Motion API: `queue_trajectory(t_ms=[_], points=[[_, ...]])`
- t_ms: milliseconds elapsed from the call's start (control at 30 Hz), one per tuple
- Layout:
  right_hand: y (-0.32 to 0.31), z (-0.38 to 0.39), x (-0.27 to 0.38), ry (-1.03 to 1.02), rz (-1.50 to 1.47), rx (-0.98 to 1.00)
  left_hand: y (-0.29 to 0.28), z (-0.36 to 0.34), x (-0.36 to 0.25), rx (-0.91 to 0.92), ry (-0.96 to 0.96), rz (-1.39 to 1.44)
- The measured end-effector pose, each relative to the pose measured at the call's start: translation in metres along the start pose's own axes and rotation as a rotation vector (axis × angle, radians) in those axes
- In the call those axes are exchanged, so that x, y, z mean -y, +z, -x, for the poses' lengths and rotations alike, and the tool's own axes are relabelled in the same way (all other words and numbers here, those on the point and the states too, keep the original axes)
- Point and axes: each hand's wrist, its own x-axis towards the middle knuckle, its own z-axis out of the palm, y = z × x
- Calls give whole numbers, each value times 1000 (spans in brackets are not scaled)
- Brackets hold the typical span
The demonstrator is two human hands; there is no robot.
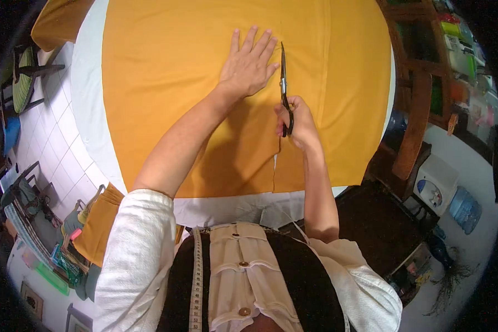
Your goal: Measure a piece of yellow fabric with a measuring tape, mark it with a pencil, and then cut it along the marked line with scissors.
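A wide sheet of mustard-yellow fabric lies spread over a white-covered table. My right hand is closed round the black handles of a pair of scissors, whose blades point away from me along the cloth. Behind the scissors a cut runs through the fabric to its near edge, with a sliver of white showing in it. Just left of the blades, my left hand rests flat on the cloth with its fingers spread. Its thumb comes close to the blades.
White cloth shows past the fabric's left side and near edge. A tape measure hangs down my front. More mustard fabric is draped at lower left. On the right stand a dark wooden piece of furniture and a blue water jug.
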Motion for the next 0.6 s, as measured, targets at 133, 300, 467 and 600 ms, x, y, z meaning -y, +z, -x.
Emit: queue_trajectory(t_ms=[133, 300, 467, 600], points=[[0, 1, -6, -27, 123, 6, -2, 0, 0, 2, 7, 6], [2, 4, -12, -13, 138, -6, -2, -1, 3, 16, 2, 3], [2, -3, -3, -30, 90, -10, -1, -1, 2, 14, 10, -1], [6, -2, 0, -2, 94, -28, -2, -1, 1, 32, 15, -2]])
